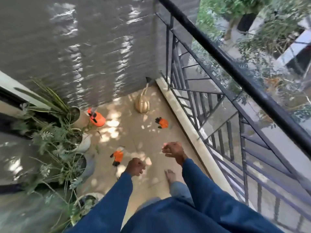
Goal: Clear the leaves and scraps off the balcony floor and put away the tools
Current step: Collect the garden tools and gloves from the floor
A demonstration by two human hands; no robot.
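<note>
Both of my hands hover over the tan balcony floor (134, 137), arms in blue sleeves. My left hand (135, 167) has curled fingers with nothing seen in it. My right hand (173, 150) is also curled; thin pale streaks show at its fingertips, too blurred to identify. An orange-and-black glove (117, 156) lies just left of my left hand. A second such glove (162, 123) lies farther ahead near the kerb. An orange spray bottle (97, 118) lies by the wall. A pale straw hand broom (142, 103) leans in the far corner.
Several potted plants (67, 142) line the left side along a dark glass door. A grey textured wall (94, 47) closes the far end. A black metal railing (218, 98) on a low kerb runs along the right. My bare foot (170, 176) stands near the kerb.
</note>
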